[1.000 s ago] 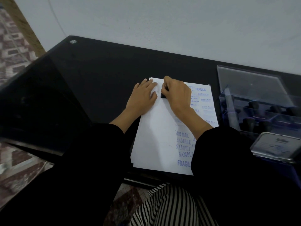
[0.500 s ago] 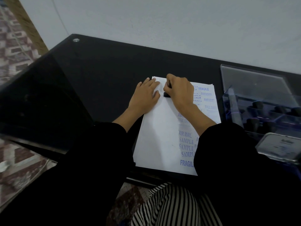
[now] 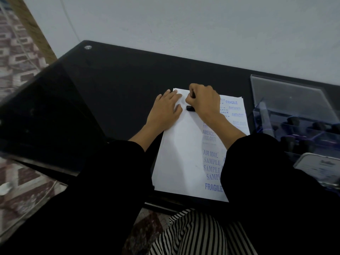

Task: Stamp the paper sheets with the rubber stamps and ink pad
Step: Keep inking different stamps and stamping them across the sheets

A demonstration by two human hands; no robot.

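Observation:
A stack of white paper sheets lies on the black desk, its right half covered in blue stamped words. My right hand grips a black rubber stamp near the sheet's top edge, the stamp's base against the paper. My left hand lies flat on the paper's upper left corner with fingers straight. A clear plastic box at the right holds several more black stamps. The ink pad sits in front of that box, partly behind my right sleeve.
The black glass desk reaches to a white wall at the back. Its left edge drops off to a patterned floor. My black sleeves and a striped garment fill the bottom of the view.
Both hands stay at the paper's top edge. My right hand has shifted slightly up over the stamp, and the stamp's base now shows below the fist.

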